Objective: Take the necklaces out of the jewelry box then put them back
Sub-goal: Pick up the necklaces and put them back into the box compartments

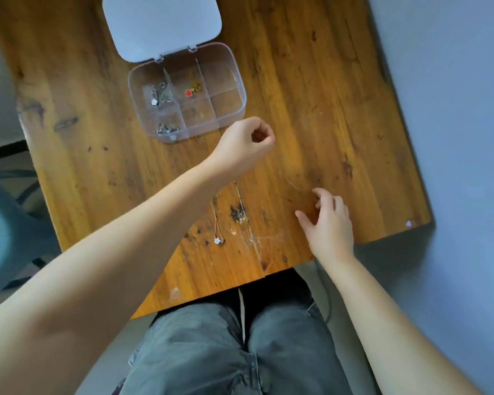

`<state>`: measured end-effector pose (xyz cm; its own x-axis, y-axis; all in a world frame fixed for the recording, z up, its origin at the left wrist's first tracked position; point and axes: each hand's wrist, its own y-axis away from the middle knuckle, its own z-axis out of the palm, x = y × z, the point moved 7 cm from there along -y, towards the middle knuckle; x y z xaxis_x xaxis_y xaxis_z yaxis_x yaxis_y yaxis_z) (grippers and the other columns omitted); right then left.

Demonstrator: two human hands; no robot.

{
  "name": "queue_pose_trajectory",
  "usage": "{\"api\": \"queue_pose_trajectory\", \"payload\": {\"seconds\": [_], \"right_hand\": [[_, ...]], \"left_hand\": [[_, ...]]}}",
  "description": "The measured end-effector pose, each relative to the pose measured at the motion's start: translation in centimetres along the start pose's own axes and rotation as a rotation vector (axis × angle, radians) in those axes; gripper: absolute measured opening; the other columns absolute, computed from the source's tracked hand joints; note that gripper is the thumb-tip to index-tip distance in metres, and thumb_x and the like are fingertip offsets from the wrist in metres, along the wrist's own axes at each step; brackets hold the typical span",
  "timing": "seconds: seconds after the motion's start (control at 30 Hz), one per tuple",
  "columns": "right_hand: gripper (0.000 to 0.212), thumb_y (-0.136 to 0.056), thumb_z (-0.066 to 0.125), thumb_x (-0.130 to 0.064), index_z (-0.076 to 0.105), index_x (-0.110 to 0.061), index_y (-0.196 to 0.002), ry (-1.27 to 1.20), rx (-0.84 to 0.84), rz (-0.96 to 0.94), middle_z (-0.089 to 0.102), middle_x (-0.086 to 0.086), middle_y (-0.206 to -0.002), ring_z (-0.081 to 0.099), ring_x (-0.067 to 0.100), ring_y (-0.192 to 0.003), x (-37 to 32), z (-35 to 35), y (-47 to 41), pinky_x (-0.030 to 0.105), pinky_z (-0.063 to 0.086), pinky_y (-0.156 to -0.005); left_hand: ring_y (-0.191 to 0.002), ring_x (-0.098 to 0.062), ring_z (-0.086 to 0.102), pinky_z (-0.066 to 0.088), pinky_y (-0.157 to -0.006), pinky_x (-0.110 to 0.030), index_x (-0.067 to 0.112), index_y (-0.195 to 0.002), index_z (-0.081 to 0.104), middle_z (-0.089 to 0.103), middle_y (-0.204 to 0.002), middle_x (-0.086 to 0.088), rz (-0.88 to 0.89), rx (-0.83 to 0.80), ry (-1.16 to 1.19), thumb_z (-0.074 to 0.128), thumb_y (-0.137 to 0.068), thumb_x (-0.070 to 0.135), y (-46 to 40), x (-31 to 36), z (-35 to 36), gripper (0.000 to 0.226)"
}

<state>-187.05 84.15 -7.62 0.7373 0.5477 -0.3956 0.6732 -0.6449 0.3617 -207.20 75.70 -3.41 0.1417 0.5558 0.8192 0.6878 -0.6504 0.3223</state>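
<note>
The clear jewelry box point(231, 108) stands open on the wooden table, its white lid point(160, 24) folded back. Silver necklaces point(158, 94) lie in its left compartments and a gold necklace with a red heart point(192, 90) in the middle one. A thin necklace with a white flower pendant point(219, 240) lies on the table near the front edge. My left hand point(247, 143) hovers just below the box, fingers pinched. My right hand point(328, 220) rests lower right, fingertips pinched. A faint fine chain point(295, 186) seems to run between the two hands.
The wooden table point(340, 95) has dark stains and a seam down its middle. Its front edge is just above my knees. A chair point(9, 212) stands at the left, and grey floor lies to the right.
</note>
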Motion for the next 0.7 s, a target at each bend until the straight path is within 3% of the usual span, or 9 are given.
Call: {"api": "queue_pose_trajectory", "payload": {"seconds": [0.07,0.13,0.2,0.27,0.33,0.4,0.53,0.63,0.7], "right_hand": [[0.062,-0.086,0.063,-0.039,0.037,-0.017,-0.138,0.013,-0.001,-0.032,0.047,0.012,-0.125,0.048,0.028,-0.112,-1.9,-0.3,-0.7,0.039,0.043,-0.092],[0.065,-0.085,0.063,-0.04,0.032,-0.025,-0.14,-0.125,-0.075,-0.121,0.037,0.008,-0.136,0.037,0.023,-0.123,-5.1,-0.4,-1.8,0.035,0.036,-0.098],[0.045,-0.085,0.066,-0.032,0.049,-0.026,-0.126,-0.339,-0.191,-0.253,0.038,0.001,-0.138,0.036,0.011,-0.125,-9.0,-0.5,-3.0,0.018,0.03,-0.098],[0.013,-0.087,0.065,-0.022,0.063,-0.019,-0.099,-0.53,-0.311,-0.275,0.057,-0.004,-0.122,0.05,0.0,-0.109,-12.5,-0.6,-3.8,0.004,0.031,-0.089],[0.004,-0.09,0.06,-0.013,0.063,-0.012,-0.088,-0.708,-0.375,-0.242,0.07,0.003,-0.095,0.062,0.007,-0.088,-14.4,-0.9,-4.7,0.009,0.043,-0.082],[0.012,-0.092,0.056,-0.008,0.061,-0.017,-0.086,-0.776,-0.342,-0.244,0.068,-0.001,-0.08,0.065,0.009,-0.077,-15.5,-2.0,-5.6,0.016,0.05,-0.078],[0.011,-0.093,0.054,-0.012,0.062,-0.019,-0.096,-0.887,-0.216,-0.144,0.067,-0.008,-0.079,0.066,0.007,-0.078,-15.8,-3.8,-7.6,0.019,0.054,-0.077],[0.011,-0.093,0.055,-0.011,0.064,-0.016,-0.098,-1.0,-0.172,-0.033,0.067,-0.006,-0.083,0.067,0.01,-0.081,-16.6,-3.7,-8.7,0.028,0.057,-0.083],[0.015,-0.095,0.052,-0.01,0.063,-0.013,-0.104,-0.965,-0.184,-0.03,0.067,-0.003,-0.09,0.068,0.011,-0.087,-18.3,-3.1,-9.3,0.028,0.056,-0.085]], "left_hand": [[-0.057,-0.003,0.05,0.041,-0.053,-0.012,0.019,-0.075,0.06,0.055,-0.064,0.013,-0.033,-0.055,0.166,0.055,-0.086,0.015,0.9,0.8,-1.5,0.013],[-0.059,-0.006,0.051,0.044,-0.058,-0.018,0.02,-0.074,0.061,0.057,-0.063,0.012,-0.007,-0.147,0.257,0.056,-0.086,0.015,1.8,2.1,-2.6,0.013],[-0.058,-0.004,0.052,0.045,-0.059,-0.016,0.019,-0.075,0.062,0.057,-0.063,0.013,0.037,-0.18,0.285,0.057,-0.085,0.013,2.2,3.2,-4.0,0.013],[-0.058,-0.005,0.052,0.045,-0.059,-0.015,0.016,-0.076,0.062,0.056,-0.063,0.01,0.057,-0.123,0.353,0.056,-0.086,0.01,2.1,3.2,-5.8,0.014],[-0.057,-0.008,0.051,0.045,-0.058,-0.017,0.012,-0.078,0.061,0.055,-0.063,0.004,0.016,0.007,0.463,0.055,-0.087,0.007,1.6,2.0,-8.4,0.012],[-0.058,-0.006,0.052,0.046,-0.057,-0.018,0.015,-0.077,0.062,0.057,-0.062,0.008,-0.048,0.202,0.48,0.056,-0.086,0.011,1.0,-0.2,-11.5,0.012],[-0.056,-0.005,0.052,0.046,-0.056,-0.02,0.022,-0.07,0.06,0.056,-0.063,0.007,-0.124,0.507,0.46,0.057,-0.082,0.015,0.5,-4.6,-16.6,0.015],[-0.057,-0.005,0.052,0.045,-0.055,-0.019,0.021,-0.072,0.06,0.056,-0.065,0.005,-0.138,0.54,0.394,0.056,-0.081,0.014,0.5,-6.2,-17.4,0.012],[-0.061,-0.001,0.053,0.046,-0.058,-0.015,0.022,-0.074,0.061,0.058,-0.068,0.008,-0.126,0.502,0.292,0.057,-0.082,0.015,0.5,-6.3,-16.5,0.011]]}}
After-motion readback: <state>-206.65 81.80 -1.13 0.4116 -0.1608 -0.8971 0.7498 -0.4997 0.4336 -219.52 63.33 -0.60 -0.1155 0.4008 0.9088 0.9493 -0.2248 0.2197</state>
